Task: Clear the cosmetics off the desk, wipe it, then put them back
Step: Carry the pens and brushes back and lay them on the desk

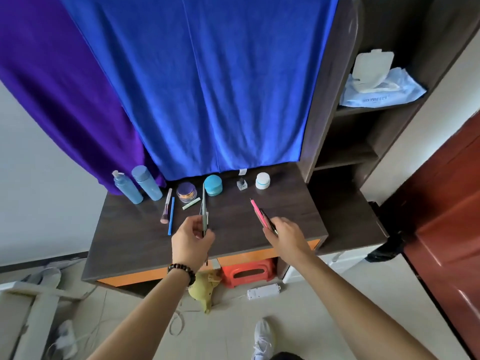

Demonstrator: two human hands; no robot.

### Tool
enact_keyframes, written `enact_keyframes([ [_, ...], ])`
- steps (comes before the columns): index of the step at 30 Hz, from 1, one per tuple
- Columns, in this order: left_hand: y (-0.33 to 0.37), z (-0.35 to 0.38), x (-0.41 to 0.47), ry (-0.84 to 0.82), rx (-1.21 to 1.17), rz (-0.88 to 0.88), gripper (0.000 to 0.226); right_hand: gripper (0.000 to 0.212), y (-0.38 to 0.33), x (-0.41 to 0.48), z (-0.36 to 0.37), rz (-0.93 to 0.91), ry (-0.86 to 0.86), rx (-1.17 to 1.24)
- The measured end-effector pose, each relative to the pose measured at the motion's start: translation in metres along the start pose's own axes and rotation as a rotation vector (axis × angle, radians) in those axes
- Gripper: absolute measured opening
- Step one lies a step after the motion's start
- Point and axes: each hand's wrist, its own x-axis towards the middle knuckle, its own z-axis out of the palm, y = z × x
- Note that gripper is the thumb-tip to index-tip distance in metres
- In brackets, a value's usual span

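My hands hold slim cosmetic sticks over the bench.
My left fingers pinch grey pencils, my right fingers pinch a pink pencil; bottles and jars line the bench's back edge.

A dark wood-grain tabletop stands on a pale tiled floor. Behind the tabletop hangs a bright blue cloth, and behind its left rear corner a purple cloth. Left of the tabletop is a plain white wall. Right of the tabletop rises a dark shelf unit with open compartments, and further right a red-brown door. Under the tabletop an orange panel shows, with a red plastic stool beside it. In front of the tabletop, a white power strip lies on the floor near a crumpled yellow-green cloth. The light is soft and even.
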Motion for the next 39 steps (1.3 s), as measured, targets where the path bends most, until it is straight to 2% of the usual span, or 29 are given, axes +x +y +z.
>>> enact_keyframes([
  [8,-0.018,0.06,0.101,-0.121,-0.007,-0.12,0.035,0.023,0.004,0.1,0.033,0.145,-0.062,0.014],
  [14,-0.054,0.118,0.163,-0.335,0.145,-0.204,0.023,0.027,0.023,0.146,0.076,0.33,-0.118,-0.023],
  [19,-0.069,0.139,0.201,-0.399,0.239,-0.192,0.021,0.025,0.024,0.175,0.097,0.439,-0.127,0.024],
  [22,-0.076,0.134,0.212,-0.441,0.274,-0.147,0.033,0.042,0.021,0.183,0.096,0.497,-0.158,0.08],
  [26,-0.074,0.121,0.215,-0.485,0.319,-0.09,0.037,0.059,0.018,0.175,0.083,0.541,-0.197,0.06],
  [30,-0.057,0.108,0.21,-0.561,0.361,0.059,0.039,0.065,0.019,0.153,0.053,0.57,-0.151,0.006],
  [34,-0.013,0.109,0.203,-0.627,0.356,0.306,0.042,0.063,0.024,0.121,0.008,0.577,0.073,-0.042],
  [39,0.082,0.136,0.165,-0.628,0.258,0.603,0.042,0.061,0.036,0.052,-0.066,0.648,0.329,-0.086],
])
